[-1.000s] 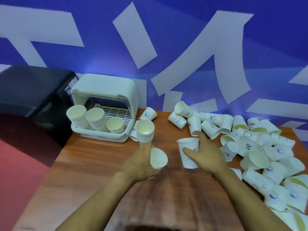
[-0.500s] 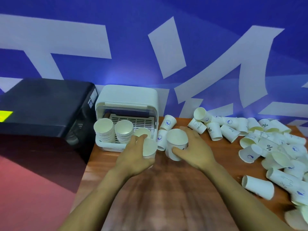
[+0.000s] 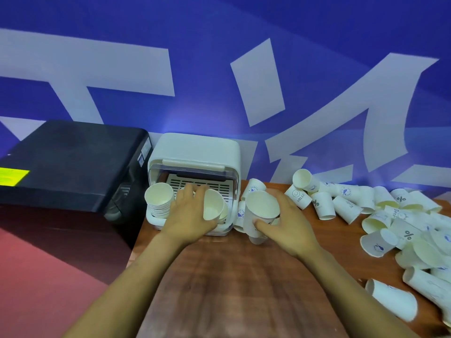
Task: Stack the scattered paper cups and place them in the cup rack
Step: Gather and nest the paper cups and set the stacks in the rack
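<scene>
Left hand [image 3: 188, 215] round a cup [image 3: 212, 205] at the rack [image 3: 195, 152] — right hand [image 3: 288, 218] round a cup stack [image 3: 260, 213] beside it.

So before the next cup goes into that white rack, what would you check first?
1. Rack lid open: ok.
2. Left hand holds its cup: ok.
3. Right hand holds its cup stack: ok.
4. Free spot in the rack beside the left stack: cannot tell, the left hand hides it.
5. Loose cups remaining on the table: not ok, many left.
</scene>
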The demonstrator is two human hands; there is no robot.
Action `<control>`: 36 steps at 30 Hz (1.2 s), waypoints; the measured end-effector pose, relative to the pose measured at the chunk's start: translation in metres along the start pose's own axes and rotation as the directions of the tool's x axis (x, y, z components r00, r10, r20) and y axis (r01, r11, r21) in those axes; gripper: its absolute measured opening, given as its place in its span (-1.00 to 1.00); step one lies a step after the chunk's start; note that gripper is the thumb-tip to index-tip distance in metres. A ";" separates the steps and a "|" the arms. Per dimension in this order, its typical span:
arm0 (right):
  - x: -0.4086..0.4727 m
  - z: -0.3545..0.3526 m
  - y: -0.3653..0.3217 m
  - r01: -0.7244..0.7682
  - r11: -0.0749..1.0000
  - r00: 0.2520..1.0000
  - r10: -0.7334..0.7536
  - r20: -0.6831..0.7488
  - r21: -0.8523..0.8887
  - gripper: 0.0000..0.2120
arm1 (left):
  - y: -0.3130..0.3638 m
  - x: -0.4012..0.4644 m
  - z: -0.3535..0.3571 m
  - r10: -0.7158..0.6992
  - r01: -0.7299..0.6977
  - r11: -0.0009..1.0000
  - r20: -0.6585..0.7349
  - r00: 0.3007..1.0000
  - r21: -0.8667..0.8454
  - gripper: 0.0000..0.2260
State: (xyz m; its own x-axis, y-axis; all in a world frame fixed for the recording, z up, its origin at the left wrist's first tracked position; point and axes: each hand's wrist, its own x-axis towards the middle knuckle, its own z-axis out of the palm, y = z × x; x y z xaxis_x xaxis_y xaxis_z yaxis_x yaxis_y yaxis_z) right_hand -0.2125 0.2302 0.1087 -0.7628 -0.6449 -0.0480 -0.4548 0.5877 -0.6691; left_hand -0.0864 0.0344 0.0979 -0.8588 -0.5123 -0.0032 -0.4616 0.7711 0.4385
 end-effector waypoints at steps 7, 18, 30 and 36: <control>0.014 -0.008 0.011 0.010 0.999 0.998 -0.008 -0.054 0.041 -0.32 | 0.003 0.031 0.007 0.045 -0.037 0.987 -0.053 0.998 0.156 -0.31; 0.029 0.002 0.020 0.007 0.999 0.996 -0.003 -0.088 0.046 -0.30 | 0.004 0.060 0.034 0.035 -0.050 0.955 0.056 0.998 0.293 -0.33; 0.041 0.018 0.018 -0.002 0.993 0.999 0.009 -0.053 0.116 -0.28 | -0.006 0.066 0.043 0.027 -0.075 0.952 0.164 0.986 0.295 -0.23; 0.050 0.028 -0.003 0.059 0.990 0.998 -0.058 -0.013 0.128 -0.28 | -0.024 0.050 0.031 0.027 -0.037 0.986 0.067 0.997 0.162 -0.23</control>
State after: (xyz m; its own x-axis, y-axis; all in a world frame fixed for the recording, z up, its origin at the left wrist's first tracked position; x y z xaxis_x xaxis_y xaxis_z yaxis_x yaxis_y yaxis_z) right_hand -0.2364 0.1828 0.0878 -0.7410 -0.6715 0.0008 -0.4368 0.4812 -0.7600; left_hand -0.1247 0.0022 0.0594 -0.8836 -0.4653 -0.0515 -0.4594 0.8407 0.2868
